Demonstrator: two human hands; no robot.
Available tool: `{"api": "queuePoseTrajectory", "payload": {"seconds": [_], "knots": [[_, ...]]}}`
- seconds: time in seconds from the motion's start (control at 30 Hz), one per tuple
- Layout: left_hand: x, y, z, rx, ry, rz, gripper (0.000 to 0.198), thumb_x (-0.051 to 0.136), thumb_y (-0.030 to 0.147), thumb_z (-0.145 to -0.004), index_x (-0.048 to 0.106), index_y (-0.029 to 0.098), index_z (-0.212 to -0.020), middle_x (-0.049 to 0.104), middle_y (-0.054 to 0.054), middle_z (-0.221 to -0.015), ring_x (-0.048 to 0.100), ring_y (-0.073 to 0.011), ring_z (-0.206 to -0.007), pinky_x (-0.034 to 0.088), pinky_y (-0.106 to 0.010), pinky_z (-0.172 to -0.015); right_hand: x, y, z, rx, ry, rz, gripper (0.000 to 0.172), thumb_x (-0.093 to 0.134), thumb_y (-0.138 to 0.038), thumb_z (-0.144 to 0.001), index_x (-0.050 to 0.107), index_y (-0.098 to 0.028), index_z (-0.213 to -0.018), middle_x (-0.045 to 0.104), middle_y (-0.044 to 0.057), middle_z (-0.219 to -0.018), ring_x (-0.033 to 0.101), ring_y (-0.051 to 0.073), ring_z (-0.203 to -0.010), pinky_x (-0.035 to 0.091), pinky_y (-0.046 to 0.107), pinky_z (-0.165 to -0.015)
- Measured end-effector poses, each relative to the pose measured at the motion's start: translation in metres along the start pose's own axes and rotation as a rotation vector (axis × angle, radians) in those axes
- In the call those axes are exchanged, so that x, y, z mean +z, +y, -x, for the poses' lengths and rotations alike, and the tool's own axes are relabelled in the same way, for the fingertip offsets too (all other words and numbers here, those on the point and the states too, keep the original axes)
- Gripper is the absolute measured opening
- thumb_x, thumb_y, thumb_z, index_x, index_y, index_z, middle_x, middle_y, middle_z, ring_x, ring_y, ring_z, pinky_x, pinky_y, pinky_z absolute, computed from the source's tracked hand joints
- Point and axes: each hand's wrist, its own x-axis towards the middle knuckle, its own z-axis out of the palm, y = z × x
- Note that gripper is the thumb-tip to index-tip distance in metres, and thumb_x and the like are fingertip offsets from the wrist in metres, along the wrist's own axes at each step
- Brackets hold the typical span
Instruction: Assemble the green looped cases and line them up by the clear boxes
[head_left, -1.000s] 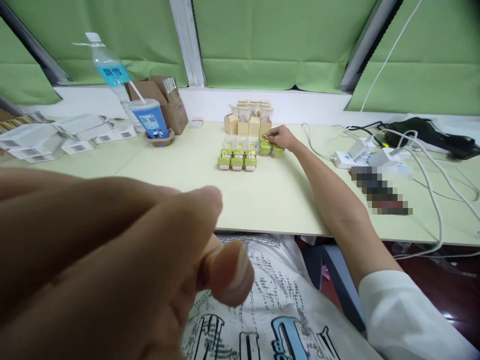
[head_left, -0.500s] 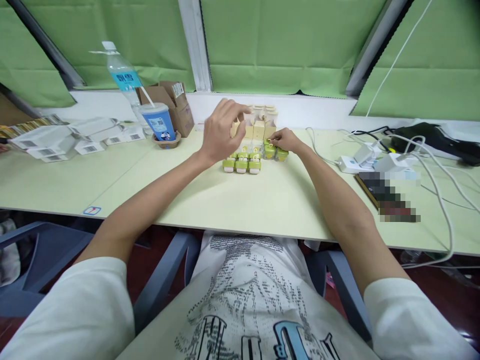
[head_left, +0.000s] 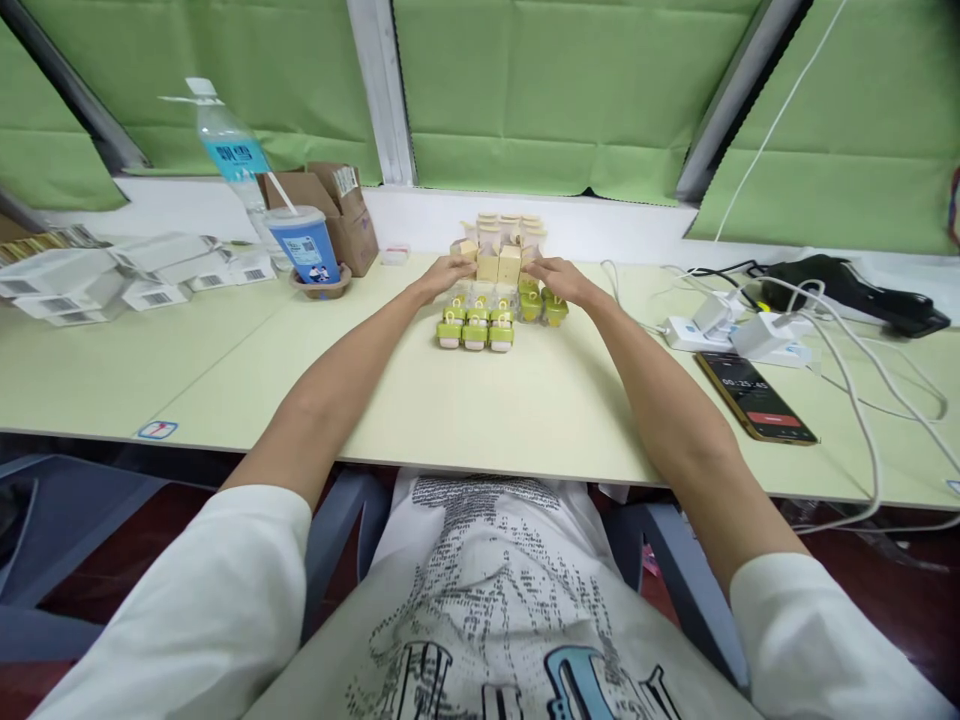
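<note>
Since its tight rows were easily fixed on, the green-lidded block (head_left: 475, 332) on the table (head_left: 555, 410) was taken as landmark. Just behind it the small cream boxes (head_left: 498, 264) were stood close together, with pale containers (head_left: 510, 228) massed at their back, probably so that like could be kept with like. The left hand (head_left: 448, 277) was placed behind the block and to its left, fingertips at the left end of the cream boxes; the right hand (head_left: 559, 280) was held behind and to the right, near their other end and close by a green-topped pair (head_left: 553, 308). Both hands were partly curled, neither spread nor clenched; whether anything was gripped could not be made out. By their facing, the cream boxes were seemingly bracketed so that they might be kept in line. Well left of the block, a blue cup (head_left: 309, 248) was seated in a brown holder (head_left: 322, 287), presumably against tipping; well right of it, a phone (head_left: 754, 398) was laid screen up, apparently so that its digits could be read.
</note>
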Motion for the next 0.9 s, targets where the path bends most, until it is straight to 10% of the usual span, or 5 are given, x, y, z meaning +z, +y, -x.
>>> {"api": "queuePoseTrajectory", "payload": {"seconds": [0.23,0.9], "knots": [[0.010,-0.005,0.002,-0.036,-0.148,-0.016,0.050,0.099,0.038,-0.067,0.087,0.011,-0.108,0.083,-0.022,-0.131,0.068,-0.0424,-0.139,0.047,-0.053,-0.129,0.016,-0.012,-0.003,-0.003,-0.152,0.238,0.075,0.069,-0.072,-0.099,0.075,-0.019,-0.152,0.070,0.014,-0.160,0.060,0.044,-0.153,0.044,0.055,-0.131],[0.012,-0.002,0.016,-0.033,-0.170,-0.017,0.036,0.105,0.042,-0.068,0.089,0.019,-0.091,0.088,-0.012,-0.116,0.075,-0.0339,-0.124,0.052,-0.050,-0.124,0.017,-0.011,0.000,-0.014,-0.152,0.335,0.066,0.071,-0.055,-0.099,0.071,-0.024,-0.157,0.070,0.012,-0.161,0.064,0.044,-0.148,0.051,0.056,-0.124]]}}
